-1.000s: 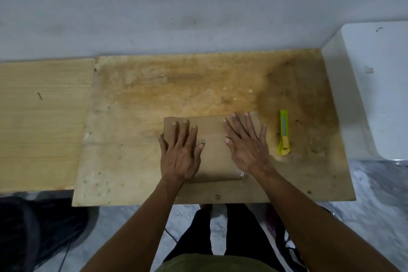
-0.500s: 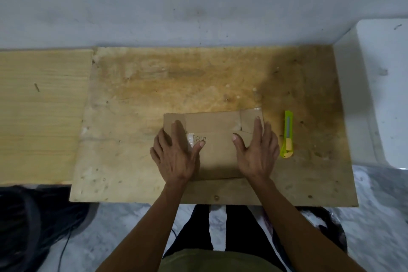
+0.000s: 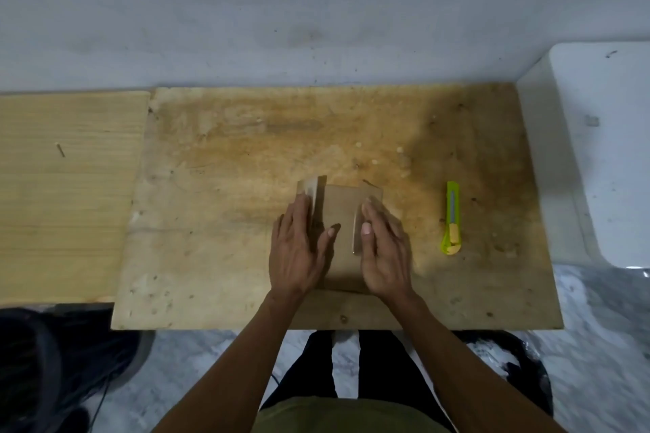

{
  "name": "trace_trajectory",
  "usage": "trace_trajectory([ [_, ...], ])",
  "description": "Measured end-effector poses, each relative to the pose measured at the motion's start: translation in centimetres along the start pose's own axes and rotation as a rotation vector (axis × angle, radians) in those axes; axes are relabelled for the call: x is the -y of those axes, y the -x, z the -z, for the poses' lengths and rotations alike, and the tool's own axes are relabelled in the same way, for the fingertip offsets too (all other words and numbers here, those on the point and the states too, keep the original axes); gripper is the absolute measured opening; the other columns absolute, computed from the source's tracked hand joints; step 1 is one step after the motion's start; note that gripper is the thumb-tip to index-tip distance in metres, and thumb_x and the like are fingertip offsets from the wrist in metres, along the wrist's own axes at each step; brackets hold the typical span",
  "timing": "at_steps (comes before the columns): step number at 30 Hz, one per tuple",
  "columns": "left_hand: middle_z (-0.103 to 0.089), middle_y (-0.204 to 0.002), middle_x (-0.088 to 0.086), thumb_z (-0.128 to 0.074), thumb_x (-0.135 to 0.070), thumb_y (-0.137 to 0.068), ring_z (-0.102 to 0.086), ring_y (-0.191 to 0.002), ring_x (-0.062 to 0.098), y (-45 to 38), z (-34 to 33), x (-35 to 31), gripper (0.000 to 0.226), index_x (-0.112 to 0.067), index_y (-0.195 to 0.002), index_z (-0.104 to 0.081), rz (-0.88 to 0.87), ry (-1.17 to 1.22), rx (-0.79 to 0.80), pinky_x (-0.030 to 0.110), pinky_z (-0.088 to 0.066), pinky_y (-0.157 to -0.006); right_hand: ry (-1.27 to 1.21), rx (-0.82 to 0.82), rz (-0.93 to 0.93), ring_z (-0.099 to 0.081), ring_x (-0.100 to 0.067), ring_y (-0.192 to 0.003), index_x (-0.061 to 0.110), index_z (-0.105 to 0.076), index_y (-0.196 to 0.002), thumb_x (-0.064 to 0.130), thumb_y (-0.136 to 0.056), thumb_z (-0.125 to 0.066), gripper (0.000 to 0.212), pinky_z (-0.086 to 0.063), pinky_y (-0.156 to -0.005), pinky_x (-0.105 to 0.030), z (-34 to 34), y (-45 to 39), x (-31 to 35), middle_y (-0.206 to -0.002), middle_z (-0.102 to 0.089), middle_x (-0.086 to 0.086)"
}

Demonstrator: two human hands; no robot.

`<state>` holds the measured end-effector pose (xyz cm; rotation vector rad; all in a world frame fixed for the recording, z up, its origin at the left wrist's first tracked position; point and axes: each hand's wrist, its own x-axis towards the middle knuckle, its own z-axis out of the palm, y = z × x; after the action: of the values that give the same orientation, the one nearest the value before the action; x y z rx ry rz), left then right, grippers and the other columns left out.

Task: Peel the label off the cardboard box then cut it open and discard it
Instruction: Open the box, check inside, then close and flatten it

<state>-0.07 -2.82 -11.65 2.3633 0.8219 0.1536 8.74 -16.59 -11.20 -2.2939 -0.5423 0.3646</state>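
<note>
Cardboard box [image 3: 338, 221] between 2 hands — left [image 3: 297, 250], right [image 3: 385, 251]

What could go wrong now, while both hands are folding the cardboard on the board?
1. The cardboard sits near the front edge of the wooden board, so it may slide off.
2. The side flaps stand half raised under the left hand and right hand; they may spring back.
3. The green utility knife lies close to the right hand, which might brush it.
</note>
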Motion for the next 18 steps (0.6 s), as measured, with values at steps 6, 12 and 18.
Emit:
trace_trajectory([
  [6,-0.019,-0.166,-0.004,-0.025,-0.045,-0.105,-0.011,-0.155,0.013,0.0,-1.1,0.7,0.062,-0.016,-0.159,-0.017,-0.022,0.065,0.105,0.052,-0.013,-0.125,0.11,-0.04,0.1,-0.028,-0.013,-0.145,0.019,-0.039,-0.149,0.031,-0.102,-0.036,0.048,-0.03,-0.113,-0.042,-1.6,-0.3,-1.3,-0.157,-0.035,0.001],
  [12,-0.026,-0.164,-0.004,-0.034,-0.039,-0.105,-0.016,-0.155,0.015,-0.3,-1.0,2.8,0.052,-0.028,-0.156,-0.031,-0.12,-0.022,0.068,0.053,-0.028,-0.118,0.368,-0.052,-0.03,-0.03,-0.029,-0.142,0.027,-0.037,-0.149,0.047,-0.1,-0.034,0.053,-0.031,-0.106,-0.046,-3.2,-0.1,-1.1,-0.16,-0.029,-0.007],
  [18,-0.008,-0.169,0.002,-0.022,-0.07,-0.096,0.002,-0.156,0.029,-0.3,-0.8,2.9,0.065,-0.045,-0.156,-0.017,0.077,-0.2,0.15,0.054,-0.006,-0.122,0.502,-0.096,-0.139,-0.032,-0.034,-0.139,0.033,-0.036,-0.148,0.055,-0.097,-0.04,0.055,-0.029,-0.103,-0.049,-4.4,-0.1,-0.9,-0.154,-0.035,-0.009],
])
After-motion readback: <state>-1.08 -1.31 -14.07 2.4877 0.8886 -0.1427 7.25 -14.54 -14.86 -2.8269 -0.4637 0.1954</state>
